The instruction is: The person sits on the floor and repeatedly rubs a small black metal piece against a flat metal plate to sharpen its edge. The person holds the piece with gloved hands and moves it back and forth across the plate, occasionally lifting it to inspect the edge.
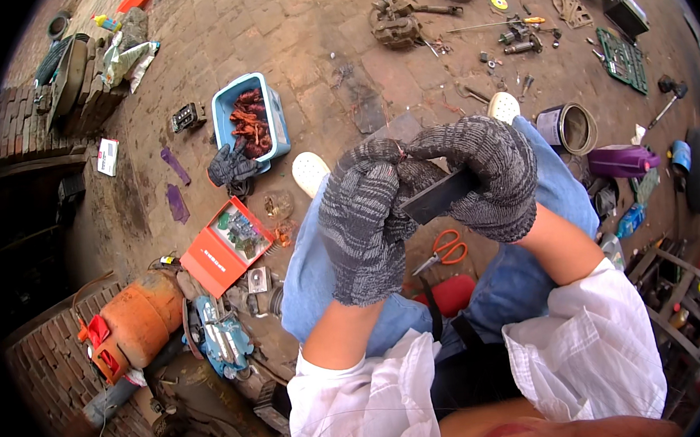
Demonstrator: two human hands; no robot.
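Observation:
Both my hands wear grey-black knitted gloves and meet above my lap, between my knees. My right hand [496,176] is curled round a dark flat rectangular piece [439,197], its long edge turned toward me; what the piece is I cannot make out. Close against its left end, my left hand [363,221] is closed with fingers bent inward. The fingertips of the two hands nearly touch at a tiny reddish bit, and whatever the left fingers pinch is hidden. Below the hands lie scissors [449,250] with orange handles.
A blue tub [279,124] of reddish copper coils [250,123] stands ahead left, a spare glove [231,165] at its edge. Nearer are an open red box [210,258] and an orange gas cylinder [145,315]. To the right sit a tin can [566,128] and a purple jug [621,160].

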